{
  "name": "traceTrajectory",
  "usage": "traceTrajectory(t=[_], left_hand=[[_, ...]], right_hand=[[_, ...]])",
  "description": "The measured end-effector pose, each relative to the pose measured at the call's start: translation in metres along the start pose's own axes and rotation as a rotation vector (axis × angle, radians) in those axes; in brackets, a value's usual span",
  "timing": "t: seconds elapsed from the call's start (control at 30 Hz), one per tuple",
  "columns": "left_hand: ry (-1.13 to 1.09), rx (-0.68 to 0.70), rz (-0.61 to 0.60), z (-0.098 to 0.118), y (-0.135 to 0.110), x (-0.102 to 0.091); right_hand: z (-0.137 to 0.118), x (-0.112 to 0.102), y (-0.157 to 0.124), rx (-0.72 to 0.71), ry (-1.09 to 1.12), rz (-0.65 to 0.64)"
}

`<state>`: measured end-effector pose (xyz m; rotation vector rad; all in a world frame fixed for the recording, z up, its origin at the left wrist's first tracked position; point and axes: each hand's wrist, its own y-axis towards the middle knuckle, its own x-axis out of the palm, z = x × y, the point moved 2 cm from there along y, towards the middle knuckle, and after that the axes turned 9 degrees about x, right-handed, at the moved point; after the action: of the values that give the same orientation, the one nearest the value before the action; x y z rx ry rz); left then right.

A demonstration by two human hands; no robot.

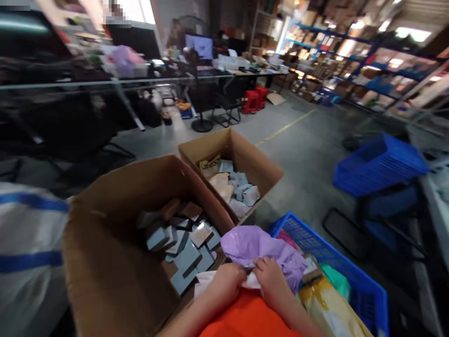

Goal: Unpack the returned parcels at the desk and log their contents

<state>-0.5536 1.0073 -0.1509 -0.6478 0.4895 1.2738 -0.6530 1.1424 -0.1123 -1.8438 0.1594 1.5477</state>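
Place: reads as a warehouse packing area, part office. Evidence: stocked racks (366, 62), 2 o'clock; yellow floor line (287, 126), also 2; desks (77, 84) from 10 to 12, lit monitor (199, 47) at 12; carton (105, 229) of small boxes (187, 257), 7–8; blue crate (315, 244) of parcels (326, 299), 4; purple bag (261, 241), 5.
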Motion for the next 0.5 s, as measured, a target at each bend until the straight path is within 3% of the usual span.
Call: traceTrajectory(t=[0.1, 0.2, 0.37, 0.47, 0.5], left_hand=[[0.034, 0.047, -0.065, -0.005, 0.0, -0.008], [0.056, 0.19, -0.177, -0.002, 0.007, -0.009], [0.212, 0.327, -0.436, 0.011, 0.021, 0.008], [0.413, 0.5, -0.534, 0.01, 0.04, 0.016], [0.462, 0.618, -0.577, 0.014, 0.053, 0.018]], right_hand=[[-0.014, 0.006, -0.011, 0.097, 0.027, 0.051], [-0.023, 0.014, -0.024, 0.184, 0.049, 0.096], [-0.036, 0.027, -0.053, 0.413, 0.076, 0.141], [-0.045, 0.032, -0.062, 0.526, 0.061, 0.17], [-0.043, 0.033, -0.063, 0.568, 0.055, 0.161]])
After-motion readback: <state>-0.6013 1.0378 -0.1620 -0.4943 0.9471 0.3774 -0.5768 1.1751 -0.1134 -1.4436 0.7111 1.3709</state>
